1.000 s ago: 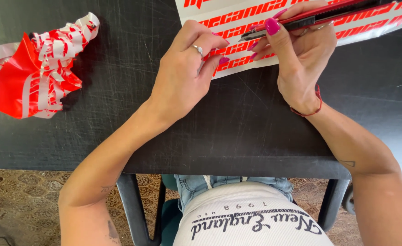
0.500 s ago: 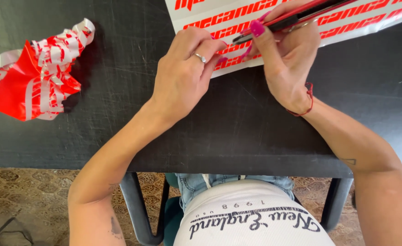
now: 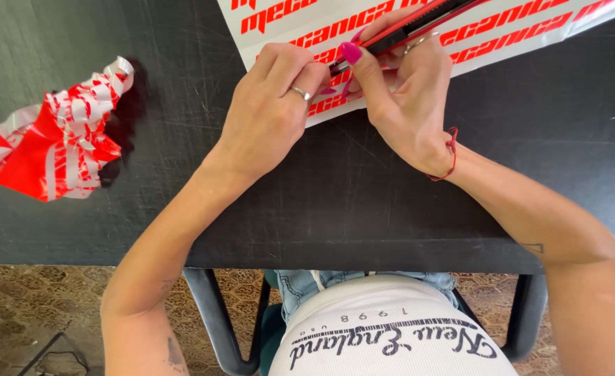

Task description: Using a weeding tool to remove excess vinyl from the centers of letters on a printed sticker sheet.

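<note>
A white sheet with red lettering (image 3: 502,31) lies at the far edge of a black table (image 3: 321,209). My right hand (image 3: 405,97) grips a red and black utility knife (image 3: 419,21), its tip down at the sheet's near edge. My left hand (image 3: 269,111), with a ring on one finger, rests on the table with its fingertips pinched at the sheet's edge, right beside the knife tip. The two hands touch there. What the left fingertips pinch is hidden.
A crumpled wad of red and white film (image 3: 57,139) lies on the table at the left. The table's near edge runs above my lap. Black metal chair legs (image 3: 210,313) and a patterned floor (image 3: 36,313) show below.
Both hands have shifted slightly left and nearer along the sheet's edge. The knife stays in the right hand, and the left fingertips stay at the edge.
</note>
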